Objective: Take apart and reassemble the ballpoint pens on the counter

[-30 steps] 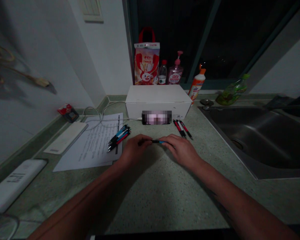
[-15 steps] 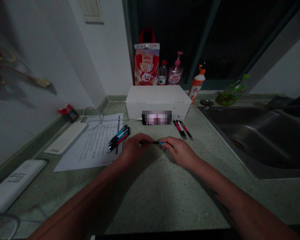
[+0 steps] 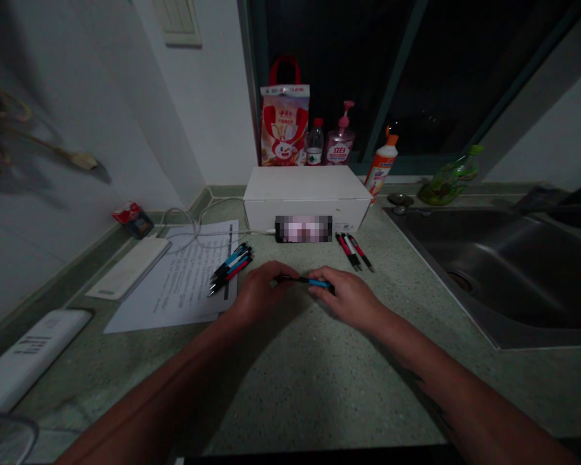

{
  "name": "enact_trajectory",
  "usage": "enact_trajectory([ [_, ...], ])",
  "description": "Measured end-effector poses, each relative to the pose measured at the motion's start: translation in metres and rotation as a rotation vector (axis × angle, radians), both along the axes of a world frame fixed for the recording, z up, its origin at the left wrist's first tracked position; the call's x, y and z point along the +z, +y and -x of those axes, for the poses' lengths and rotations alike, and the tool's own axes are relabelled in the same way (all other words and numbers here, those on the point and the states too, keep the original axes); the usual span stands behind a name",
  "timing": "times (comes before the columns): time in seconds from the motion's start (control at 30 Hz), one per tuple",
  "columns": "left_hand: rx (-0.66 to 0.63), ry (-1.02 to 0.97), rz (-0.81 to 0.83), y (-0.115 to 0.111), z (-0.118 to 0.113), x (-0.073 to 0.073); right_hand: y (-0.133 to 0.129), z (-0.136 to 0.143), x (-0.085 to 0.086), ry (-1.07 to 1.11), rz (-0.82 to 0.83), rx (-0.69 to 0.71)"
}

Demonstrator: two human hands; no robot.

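Observation:
A blue and black pen (image 3: 318, 283) lies level between my two hands, above the middle of the counter. My left hand (image 3: 265, 285) is closed on its dark left end. My right hand (image 3: 345, 292) pinches the blue barrel at the other end, with thumb and fingers around it. To the left, several pens (image 3: 230, 266) in blue, white and red lie bunched on a printed sheet (image 3: 188, 274). Three pens (image 3: 354, 251), red and white with black grips, rest side by side on the right, near the box.
A white box (image 3: 305, 184) stands at the back with a phone (image 3: 303, 229) propped against it, a cable (image 3: 252, 231) plugged in. Right is a metal sink (image 3: 489, 336). Left are a white flat device (image 3: 130, 266) and a power strip (image 3: 33, 349). Bottles (image 3: 339, 145) line the window.
My right hand's fingers have shifted on the pen, and more of its blue barrel shows now. Both hands stay in nearly the same place. The other pens have not moved.

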State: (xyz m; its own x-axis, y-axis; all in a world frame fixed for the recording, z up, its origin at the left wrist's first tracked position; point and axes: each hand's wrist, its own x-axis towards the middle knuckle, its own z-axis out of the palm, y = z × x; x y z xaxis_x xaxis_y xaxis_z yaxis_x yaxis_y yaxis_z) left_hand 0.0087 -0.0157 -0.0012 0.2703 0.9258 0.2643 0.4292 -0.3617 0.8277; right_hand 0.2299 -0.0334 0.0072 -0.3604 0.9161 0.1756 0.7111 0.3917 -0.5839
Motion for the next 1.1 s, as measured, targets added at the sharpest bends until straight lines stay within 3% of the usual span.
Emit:
enact_trajectory([
  [0.1, 0.013, 0.011, 0.011, -0.001, 0.0, 0.001, 0.0, 0.0, 0.001, -0.006, 0.0, -0.023],
  [0.27, 0.012, 0.015, -0.009, -0.001, 0.0, 0.002, 0.002, 0.0, 0.003, -0.001, 0.0, 0.062],
  [0.43, 0.01, 0.007, -0.007, -0.001, 0.001, 0.003, 0.001, -0.001, 0.003, 0.064, 0.004, 0.0],
  [0.6, 0.009, 0.012, -0.02, -0.001, 0.001, 0.002, 0.002, -0.002, 0.001, 0.068, -0.012, 0.05],
  [0.9, 0.045, 0.013, -0.038, -0.002, 0.001, 0.001, 0.001, 0.0, 0.005, 0.045, 0.012, 0.014],
  [1.1, 0.066, -0.006, 0.077, -0.003, -0.002, 0.01, 0.003, 0.0, 0.005, 0.034, 0.015, -0.012],
])
